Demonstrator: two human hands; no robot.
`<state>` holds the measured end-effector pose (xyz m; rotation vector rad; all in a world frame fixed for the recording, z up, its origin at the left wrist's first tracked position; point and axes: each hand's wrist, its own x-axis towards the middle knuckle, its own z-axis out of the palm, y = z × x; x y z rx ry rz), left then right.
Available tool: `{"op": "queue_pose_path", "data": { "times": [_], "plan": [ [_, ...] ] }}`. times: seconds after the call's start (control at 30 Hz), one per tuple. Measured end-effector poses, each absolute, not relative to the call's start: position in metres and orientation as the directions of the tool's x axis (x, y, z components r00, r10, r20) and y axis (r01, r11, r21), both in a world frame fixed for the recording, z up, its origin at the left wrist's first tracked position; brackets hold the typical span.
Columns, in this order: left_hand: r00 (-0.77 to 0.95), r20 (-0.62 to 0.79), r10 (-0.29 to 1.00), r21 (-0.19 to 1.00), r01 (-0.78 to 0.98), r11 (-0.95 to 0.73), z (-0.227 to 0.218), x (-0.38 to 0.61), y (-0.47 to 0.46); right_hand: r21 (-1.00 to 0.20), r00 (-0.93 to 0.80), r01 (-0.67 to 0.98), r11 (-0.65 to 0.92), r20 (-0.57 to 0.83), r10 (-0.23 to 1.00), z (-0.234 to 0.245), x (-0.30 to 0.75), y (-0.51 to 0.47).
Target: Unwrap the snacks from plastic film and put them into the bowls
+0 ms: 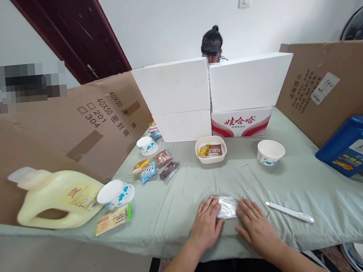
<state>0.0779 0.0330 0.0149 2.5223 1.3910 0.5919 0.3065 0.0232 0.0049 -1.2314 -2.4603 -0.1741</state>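
My left hand (208, 224) and my right hand (256, 224) lie flat on the pale green cloth (180, 195), fingers stretched out. Between them sits a small clear plastic packet (227, 207), touched by the fingertips of both hands. A white pen-like tool (290, 212) lies just right of my right hand. Farther back stands a white square bowl (211, 149) holding snack packets.
A yellow jug (58, 198), paper cups (115, 193) (146, 145) (270, 151) and loose snack packets (155, 165) lie on the left and middle. A blue jug (352, 144) leans at right. Cardboard walls (81, 123) and white boxes (173, 86) ring the table; a person sits behind them.
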Motion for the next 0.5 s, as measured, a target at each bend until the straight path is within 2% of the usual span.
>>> {"op": "queue_pose_path", "data": {
  "times": [0.13,0.2,0.3,0.4,0.47,0.5],
  "plan": [
    [0.462,0.320,0.827,0.344,0.757,-0.555,0.005,0.073,0.032,-0.224,-0.534,0.751,0.621,0.347,0.771,0.014,0.280,0.037],
    [0.436,0.380,0.816,0.337,0.756,-0.561,-0.001,0.069,0.032,-0.264,-0.571,0.721,0.641,0.299,0.765,0.012,0.267,0.043],
    [0.442,0.429,0.788,0.304,0.751,-0.587,-0.005,0.063,0.033,-0.264,-0.632,0.692,0.671,0.226,0.741,0.008,0.266,0.049],
    [0.486,0.452,0.748,0.240,0.741,-0.627,-0.005,0.061,0.034,-0.243,-0.669,0.662,0.709,0.236,0.705,0.023,0.295,0.064],
    [0.504,0.472,0.723,0.203,0.736,-0.646,-0.005,0.062,0.036,-0.219,-0.572,0.743,0.633,0.284,0.769,0.047,0.327,0.088],
    [0.508,0.487,0.711,0.187,0.734,-0.653,-0.005,0.062,0.036,-0.200,-0.458,0.829,0.523,0.294,0.839,0.063,0.346,0.105]
  ]
}}
